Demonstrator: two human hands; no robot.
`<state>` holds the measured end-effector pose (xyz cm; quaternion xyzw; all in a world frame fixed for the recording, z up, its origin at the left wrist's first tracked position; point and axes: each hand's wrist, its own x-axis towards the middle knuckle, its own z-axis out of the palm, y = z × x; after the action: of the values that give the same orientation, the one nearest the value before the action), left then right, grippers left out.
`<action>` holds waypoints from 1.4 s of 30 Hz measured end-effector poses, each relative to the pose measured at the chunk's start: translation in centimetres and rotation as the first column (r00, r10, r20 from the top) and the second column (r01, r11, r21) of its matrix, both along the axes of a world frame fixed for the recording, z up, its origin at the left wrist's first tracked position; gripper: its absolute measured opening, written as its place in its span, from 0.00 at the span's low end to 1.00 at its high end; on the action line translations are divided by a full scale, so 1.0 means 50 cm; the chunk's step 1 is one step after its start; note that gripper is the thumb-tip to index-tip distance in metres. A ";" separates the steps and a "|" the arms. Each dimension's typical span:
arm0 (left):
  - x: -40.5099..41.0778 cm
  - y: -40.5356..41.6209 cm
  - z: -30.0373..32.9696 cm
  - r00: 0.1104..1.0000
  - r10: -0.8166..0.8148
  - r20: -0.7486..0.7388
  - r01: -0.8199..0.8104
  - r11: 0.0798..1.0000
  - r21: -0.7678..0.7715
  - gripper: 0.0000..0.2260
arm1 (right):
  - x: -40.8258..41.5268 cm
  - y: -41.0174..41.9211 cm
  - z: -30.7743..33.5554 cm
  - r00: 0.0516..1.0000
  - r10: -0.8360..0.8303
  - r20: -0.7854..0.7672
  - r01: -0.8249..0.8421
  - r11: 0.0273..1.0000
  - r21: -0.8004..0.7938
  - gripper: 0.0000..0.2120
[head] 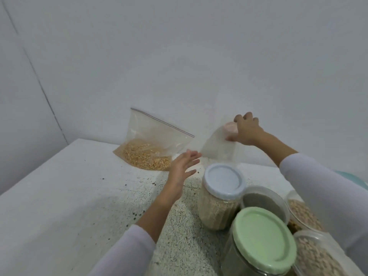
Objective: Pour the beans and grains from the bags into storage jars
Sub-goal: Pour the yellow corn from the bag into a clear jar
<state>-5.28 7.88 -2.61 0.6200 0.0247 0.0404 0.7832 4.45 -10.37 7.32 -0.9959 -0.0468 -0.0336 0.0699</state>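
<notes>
A clear zip bag [151,140] with yellow kernels at its bottom leans on the wall at the back of the table. To its right, my right hand [247,129] grips the pink lid [231,127] of an empty-looking clear jar [219,149], held tilted above the table near the wall. Between the bag and that jar's base, my left hand [184,166] hovers with straight fingers and holds nothing.
In front of the lifted jar stand a blue-lidded jar [223,181] of pale grain, a green-lidded jar [260,240], an open jar [264,202] of dark grain and two jars of beans [302,214] at the right. Loose grains dot the white table [59,196].
</notes>
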 end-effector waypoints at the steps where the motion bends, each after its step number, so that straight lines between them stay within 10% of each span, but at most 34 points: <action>1: 0.003 0.012 -0.003 0.999 0.034 0.002 -0.034 0.999 0.003 0.14 | 0.022 0.001 -0.008 0.999 -0.017 -0.038 0.018 1.000 0.021 0.39; 11: 0.006 0.132 -0.032 0.979 0.202 -0.036 -0.199 0.977 0.074 0.07 | 0.098 0.045 -0.025 0.987 -0.113 -0.116 0.092 0.980 -0.174 0.44; 18: -0.024 0.244 -0.022 0.971 0.229 -0.069 -0.222 0.970 0.101 0.08 | 0.014 0.199 0.031 0.920 0.072 -0.386 -0.154 0.971 -0.185 0.42; 24: -0.056 0.331 -0.002 0.977 0.211 -0.013 -0.209 0.973 0.096 0.10 | -0.078 0.369 0.090 0.937 0.264 -0.230 -0.331 0.883 -0.334 0.46; 31: -0.110 0.426 0.004 0.981 -0.154 0.115 0.109 0.939 0.325 0.36 | -0.185 0.522 0.080 0.843 0.448 -0.298 -0.511 0.840 -0.182 0.46; 36: -0.155 0.466 -0.015 0.994 -0.019 0.108 -0.022 0.931 0.365 0.55 | -0.232 0.586 0.032 0.807 0.500 -0.315 -0.543 0.837 -0.064 0.47; 42: -0.179 0.488 -0.069 0.983 0.112 0.146 -0.157 0.923 0.352 0.48 | -0.277 0.635 -0.041 0.813 0.563 -0.148 -0.581 0.771 -0.258 0.50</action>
<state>-14.25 32.29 -6.08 0.7467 0.0112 0.1360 0.6510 -9.42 21.36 5.25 -0.9339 -0.3497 0.0276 -0.0693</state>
